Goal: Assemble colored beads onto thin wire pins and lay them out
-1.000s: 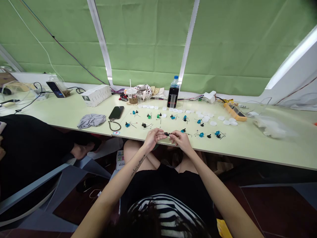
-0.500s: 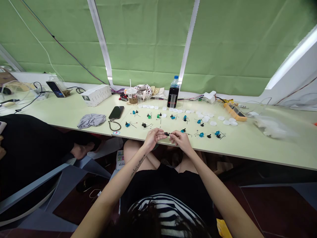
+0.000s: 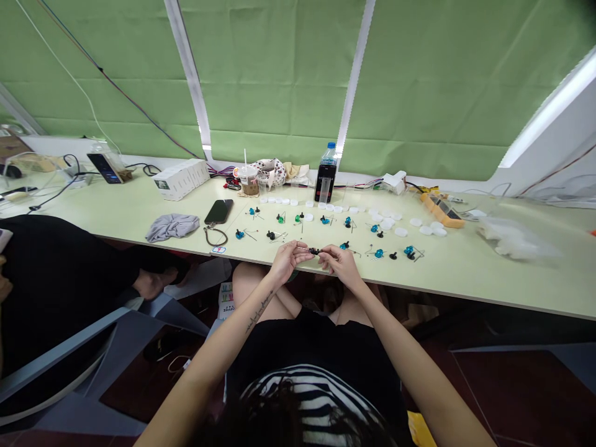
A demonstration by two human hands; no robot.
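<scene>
Near the table's front edge, my left hand point(image 3: 287, 261) pinches a thin metal piece that joins a small black part point(image 3: 314, 251). From the other side my right hand point(image 3: 339, 261) grips the end of that black part with its fingertips. Blue parts with thin metal pins, such as one at the left point(image 3: 239, 234) and one at the right point(image 3: 409, 251), lie in loose rows on the table point(image 3: 465, 267). Two green parts point(image 3: 280, 218) are among them, and a black one point(image 3: 270, 235) lies left of my hands. White round caps point(image 3: 401, 232) are scattered behind.
A black phone point(image 3: 218, 212) and a grey cloth point(image 3: 172, 228) lie to the left. At the back stand a white box point(image 3: 181, 180), a drink cup point(image 3: 248, 181) and a bottle point(image 3: 331, 152) behind an upright phone point(image 3: 325, 182). A seated person point(image 3: 60, 279) is at the left.
The black part between my fingertips has turned slightly. Both hands have stayed in almost the same place.
</scene>
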